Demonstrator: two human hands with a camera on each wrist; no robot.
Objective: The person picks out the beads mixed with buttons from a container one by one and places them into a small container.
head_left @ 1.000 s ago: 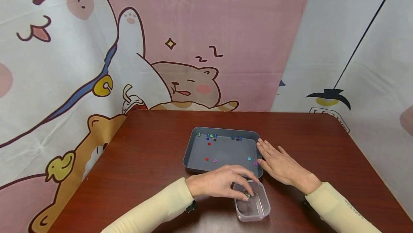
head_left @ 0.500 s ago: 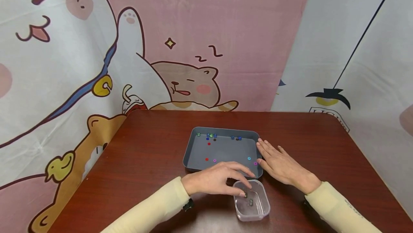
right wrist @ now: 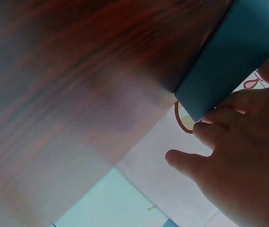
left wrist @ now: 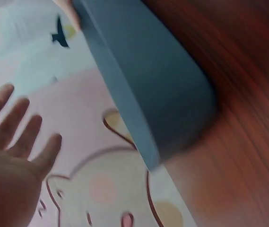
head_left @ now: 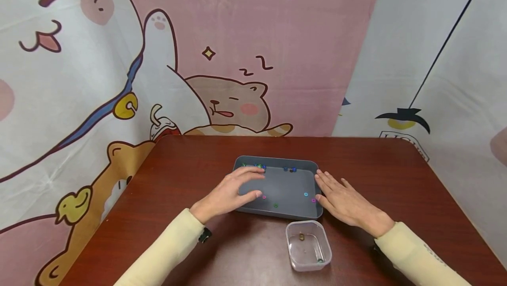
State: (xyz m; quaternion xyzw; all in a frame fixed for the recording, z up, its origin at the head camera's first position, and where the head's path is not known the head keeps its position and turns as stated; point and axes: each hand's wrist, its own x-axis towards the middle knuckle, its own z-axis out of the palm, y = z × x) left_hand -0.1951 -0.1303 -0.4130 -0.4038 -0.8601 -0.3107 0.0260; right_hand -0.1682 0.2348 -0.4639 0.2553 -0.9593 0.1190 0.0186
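Note:
My left hand point(head_left: 231, 191) hovers over the left part of a shallow grey tray point(head_left: 289, 180), fingers apart and nothing visible between them. In the left wrist view its spread fingers show beside the tray's outer wall point(left wrist: 158, 80). My right hand point(head_left: 348, 200) rests flat-fingered against the tray's right rim; the right wrist view shows its fingertips at that edge. Small beads lie in the tray: a blue bead point(head_left: 294, 169), a light blue ring point(head_left: 306, 194), a pink ring point(head_left: 264, 197) and a green ring point(head_left: 276, 205). My left hand hides some others.
A clear square plastic container point(head_left: 293, 255) stands just in front of the tray, with a brownish bead point(head_left: 302, 236) and a green bead point(head_left: 320, 260) inside. Both are on a dark red-brown wooden table point(head_left: 190, 154). A cartoon-printed cloth point(head_left: 309, 48) hangs behind.
My left hand has left the clear container and moved left and away over the tray, uncovering the green ring. Beads in the container have shifted. My right hand stays at the rim.

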